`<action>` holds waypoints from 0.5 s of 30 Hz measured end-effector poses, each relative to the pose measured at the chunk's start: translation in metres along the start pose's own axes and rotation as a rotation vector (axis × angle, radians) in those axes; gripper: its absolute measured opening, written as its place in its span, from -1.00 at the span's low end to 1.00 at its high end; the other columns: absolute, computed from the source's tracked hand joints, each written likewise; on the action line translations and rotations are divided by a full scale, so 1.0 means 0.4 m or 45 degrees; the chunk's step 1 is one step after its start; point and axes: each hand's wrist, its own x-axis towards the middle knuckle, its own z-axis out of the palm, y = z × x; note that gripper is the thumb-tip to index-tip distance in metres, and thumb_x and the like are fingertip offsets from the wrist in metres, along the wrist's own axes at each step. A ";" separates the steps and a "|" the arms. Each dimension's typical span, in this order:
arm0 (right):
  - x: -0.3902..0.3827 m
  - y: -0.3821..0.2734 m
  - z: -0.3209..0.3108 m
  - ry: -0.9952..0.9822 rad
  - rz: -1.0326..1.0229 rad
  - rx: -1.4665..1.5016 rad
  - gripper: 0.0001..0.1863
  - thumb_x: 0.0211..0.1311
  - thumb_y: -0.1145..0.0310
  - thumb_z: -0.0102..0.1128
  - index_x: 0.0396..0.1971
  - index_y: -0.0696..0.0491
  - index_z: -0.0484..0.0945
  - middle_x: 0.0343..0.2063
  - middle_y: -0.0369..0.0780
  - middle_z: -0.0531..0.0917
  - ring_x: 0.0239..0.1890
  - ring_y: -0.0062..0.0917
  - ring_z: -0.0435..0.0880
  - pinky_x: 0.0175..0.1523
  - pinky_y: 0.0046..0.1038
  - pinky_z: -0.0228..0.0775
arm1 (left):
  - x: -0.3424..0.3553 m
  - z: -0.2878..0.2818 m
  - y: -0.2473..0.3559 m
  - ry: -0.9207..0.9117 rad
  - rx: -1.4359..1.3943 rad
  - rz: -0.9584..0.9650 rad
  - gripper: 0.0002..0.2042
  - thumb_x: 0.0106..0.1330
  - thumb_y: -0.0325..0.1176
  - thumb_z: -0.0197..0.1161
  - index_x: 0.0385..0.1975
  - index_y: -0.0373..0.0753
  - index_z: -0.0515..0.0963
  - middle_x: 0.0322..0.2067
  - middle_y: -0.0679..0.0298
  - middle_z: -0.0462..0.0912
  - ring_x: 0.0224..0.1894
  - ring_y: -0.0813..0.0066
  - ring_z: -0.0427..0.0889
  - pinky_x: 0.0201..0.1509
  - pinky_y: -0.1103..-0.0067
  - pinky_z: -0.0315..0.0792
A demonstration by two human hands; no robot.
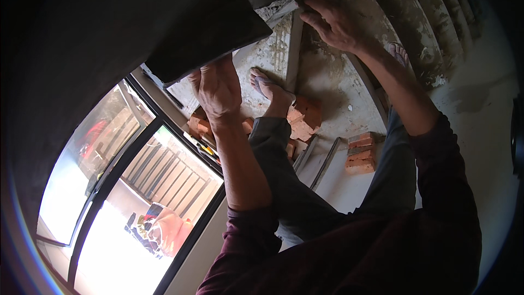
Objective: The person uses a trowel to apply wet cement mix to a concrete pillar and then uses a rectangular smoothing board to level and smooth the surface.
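Note:
My left hand (219,90) is raised under a dark flat slab (218,38), gripping its lower edge. The ends of its fingers are hidden by the slab. My right hand (335,27) reaches up to the right of it, with thumb and forefinger stretched out and apart. Those fingertips meet the end of a pale, rough-edged ledge (278,8) beside the slab's corner. Whether they pinch anything small there I cannot make out.
Dusty, mortar-stained stairs (404,16) curve up at the right; my sandalled feet stand on separate steps. Broken orange bricks (303,117) lie by my left leg, stacked bricks (360,153) between my legs, near metal bars (326,163). A black-framed glass window (158,158) is at left.

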 end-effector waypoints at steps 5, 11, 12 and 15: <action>-0.028 0.034 -0.105 0.168 0.089 0.325 -0.71 0.36 0.27 0.16 -0.09 0.18 0.50 -0.24 -0.09 0.62 -0.20 -0.28 0.64 -0.10 -0.35 0.48 | 0.000 0.007 0.007 0.047 -0.029 -0.032 -0.61 0.47 -0.44 -0.03 0.27 0.00 0.36 0.24 0.21 0.42 0.30 0.23 0.36 0.39 0.05 0.20; -0.086 -0.089 -0.146 0.133 0.009 0.133 -0.71 0.32 0.26 0.19 -0.14 0.18 0.50 -0.26 -0.10 0.62 -0.22 -0.22 0.62 -0.12 -0.27 0.47 | -0.001 -0.002 0.009 -0.002 -0.020 -0.031 -0.63 0.47 -0.40 0.00 0.26 -0.02 0.38 0.25 0.21 0.41 0.30 0.23 0.36 0.39 0.05 0.20; -0.073 -0.117 -0.121 0.119 -0.071 0.052 -0.71 0.31 0.26 0.20 -0.13 0.17 0.50 -0.25 -0.10 0.62 -0.19 -0.19 0.61 -0.09 -0.25 0.45 | 0.000 -0.004 0.007 0.008 -0.015 -0.039 -0.63 0.47 -0.39 0.00 0.25 -0.02 0.39 0.24 0.21 0.42 0.29 0.23 0.37 0.38 0.05 0.20; -0.029 -0.150 -0.060 0.155 -0.114 -0.049 -0.70 0.29 0.25 0.21 -0.12 0.15 0.49 -0.22 -0.10 0.61 -0.14 -0.16 0.59 -0.01 -0.20 0.43 | 0.002 0.006 0.007 0.040 -0.009 -0.060 -0.65 0.47 -0.38 0.01 0.23 -0.03 0.41 0.23 0.21 0.43 0.28 0.22 0.38 0.38 0.06 0.21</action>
